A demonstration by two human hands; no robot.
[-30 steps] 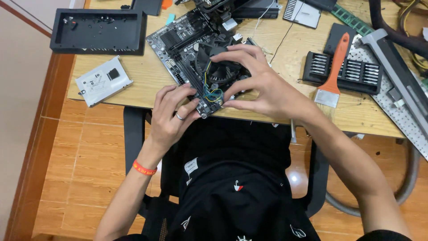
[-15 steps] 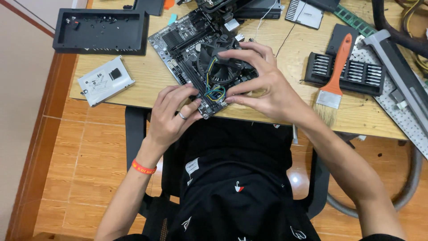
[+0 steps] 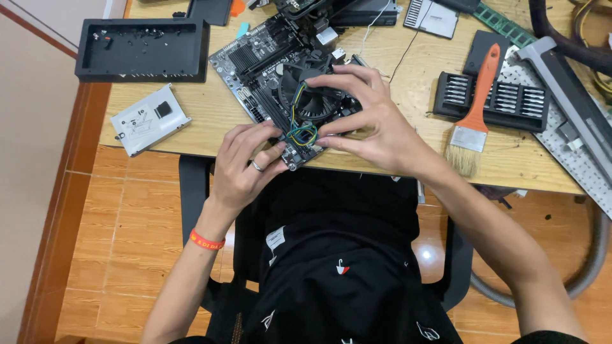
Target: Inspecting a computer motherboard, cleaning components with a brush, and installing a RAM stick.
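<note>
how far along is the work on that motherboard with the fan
Done: the round black cooler fan sits on the black motherboard, which lies on the wooden desk. In hand: the left hand grips the board's near corner, and the right hand pinches beside the fan's coiled coloured wire. Left: the wire's end is hidden, so its connection cannot be judged. The orange-handled brush lies untouched.

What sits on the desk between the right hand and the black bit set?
Head view: only bare wooden desk lies between the right hand and the black bit set.
</note>
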